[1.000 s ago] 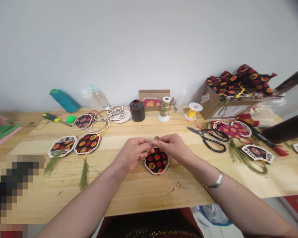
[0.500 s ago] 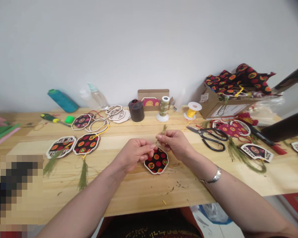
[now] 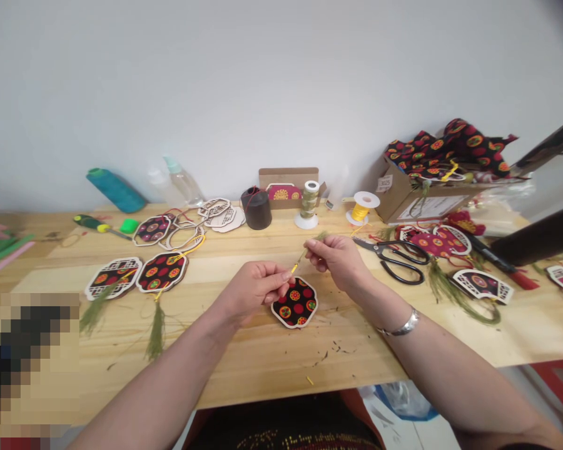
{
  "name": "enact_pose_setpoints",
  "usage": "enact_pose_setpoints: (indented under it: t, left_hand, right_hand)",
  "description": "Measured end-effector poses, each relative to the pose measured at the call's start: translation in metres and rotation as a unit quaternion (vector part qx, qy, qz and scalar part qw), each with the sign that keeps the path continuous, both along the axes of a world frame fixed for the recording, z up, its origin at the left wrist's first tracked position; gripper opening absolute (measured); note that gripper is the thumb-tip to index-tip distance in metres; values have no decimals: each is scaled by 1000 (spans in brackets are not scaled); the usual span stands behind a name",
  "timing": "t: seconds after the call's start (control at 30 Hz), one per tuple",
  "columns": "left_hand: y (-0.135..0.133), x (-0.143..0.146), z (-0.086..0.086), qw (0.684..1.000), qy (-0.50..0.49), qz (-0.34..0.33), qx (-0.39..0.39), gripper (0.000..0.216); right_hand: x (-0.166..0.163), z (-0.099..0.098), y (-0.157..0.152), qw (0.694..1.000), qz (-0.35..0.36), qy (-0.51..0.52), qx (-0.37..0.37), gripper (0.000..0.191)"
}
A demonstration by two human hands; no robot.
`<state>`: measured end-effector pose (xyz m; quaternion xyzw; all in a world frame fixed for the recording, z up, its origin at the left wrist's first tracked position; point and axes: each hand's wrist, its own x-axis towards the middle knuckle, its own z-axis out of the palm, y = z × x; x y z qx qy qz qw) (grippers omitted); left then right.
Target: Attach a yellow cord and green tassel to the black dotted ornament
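A small ornament [image 3: 296,303] of black cloth with red and yellow circles lies flat on the wooden table [image 3: 272,356] in front of me. My left hand [image 3: 256,289] pinches the yellow cord at the ornament's top edge. My right hand [image 3: 338,259] is closed on the far end of a thin green tassel [image 3: 309,247], stretched up and to the right from the cord. Both hands hover just above the table.
Black scissors [image 3: 398,257] lie right of my right hand. Two finished ornaments with green tassels [image 3: 136,275] lie at left. Spools of yellow [image 3: 363,206], green [image 3: 308,203] and black thread [image 3: 256,208] stand at the back. A cardboard box of patterned cloth [image 3: 431,181] sits at the right.
My right hand has moved up and to the right, away from my left, drawing the green tassel out from the cord. The ornament and my left hand have stayed put.
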<state>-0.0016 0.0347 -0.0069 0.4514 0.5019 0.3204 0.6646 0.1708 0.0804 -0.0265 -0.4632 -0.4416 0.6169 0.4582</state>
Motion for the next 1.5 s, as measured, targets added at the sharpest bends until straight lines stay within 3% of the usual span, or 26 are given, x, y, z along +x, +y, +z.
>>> enact_pose_setpoints:
  t: [0.2, 0.43, 0.57, 0.73, 0.8, 0.9, 0.97, 1.03, 1.1, 1.23, 1.37, 1.5]
  left_hand:
    - [-2, 0, -1, 999, 23, -11, 28, 22]
    - [-6, 1, 4, 990, 68, -43, 118, 26]
    - [-8, 0, 4, 981, 86, -64, 163, 27]
    - [-7, -4, 4, 976, 84, -124, 159, 27]
    - [-4, -3, 3, 980, 88, -74, 162, 28]
    - [-1, 0, -1, 973, 74, 122, 184, 26]
    - [-1, 3, -4, 963, 12, 192, 189, 34]
    - [-2, 6, -6, 968, -70, 182, 157, 41]
    - [-4, 8, -7, 978, -141, 128, 91, 42]
    - [-7, 10, -6, 974, -224, 25, -8, 34]
    - [-7, 11, -6, 966, -251, 41, -42, 30]
    - [-6, 14, -9, 972, -216, 70, -56, 35]
  right_hand:
    - [-1, -1, 1, 1000, 6, -17, 16, 32]
    - [-1, -4, 1, 985, 13, -119, 126, 32]
    - [-2, -5, 2, 981, 19, -141, 129, 33]
    - [2, 2, 2, 981, 80, -116, 130, 36]
    - [3, 5, 0, 980, 83, -120, 138, 37]
    - [0, 8, -5, 976, 93, -128, 151, 40]
    - [-3, 8, -9, 968, 98, -140, 186, 42]
    - [-6, 6, -13, 953, 97, -155, 242, 43]
    - [-8, 4, -16, 939, 97, -168, 283, 40]
    - [-10, 0, -17, 932, 104, -186, 293, 37]
    - [-10, -1, -18, 927, 118, -204, 293, 35]
    - [-12, -1, -20, 924, 134, -209, 291, 35]
